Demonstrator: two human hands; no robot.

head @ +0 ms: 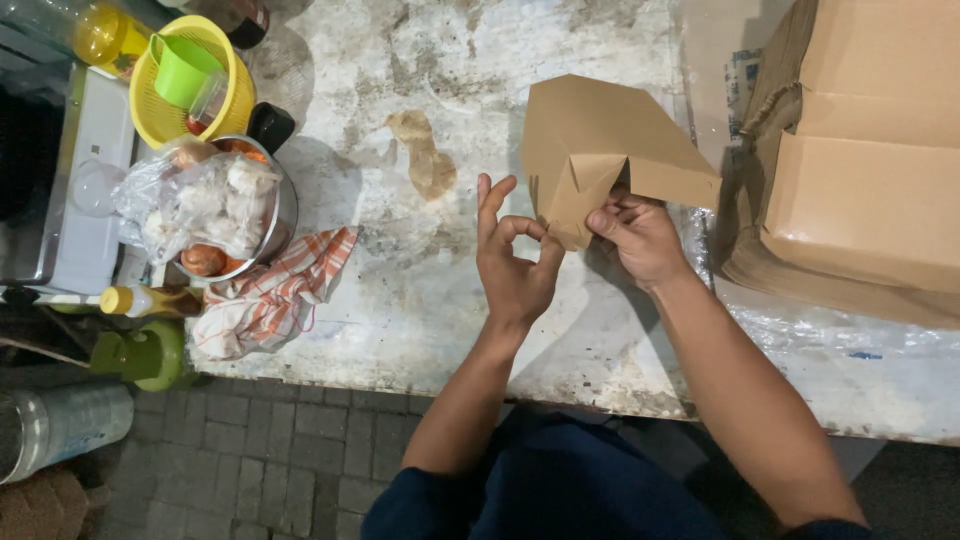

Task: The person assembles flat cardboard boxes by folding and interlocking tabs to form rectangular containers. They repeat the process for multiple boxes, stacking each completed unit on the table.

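Hands meet at the brown paper box (600, 150), mid-fold at table centre. Left hand (515, 265) pinches its lower corner, spare fingers fanned; right hand (640, 240), at three o'clock, grips the flap, fingers curled. Folding looks underway; tucking that flap needs firm support.

hands: two, left hand (515, 270) and right hand (640, 238), both pinching one folded brown paper box (600, 150)
cardboard cartons: one (860, 170), right of the grip
checked cloths: one (275, 295), left of it
yellow baskets: one (165, 110), far left
green cups: one (185, 68)
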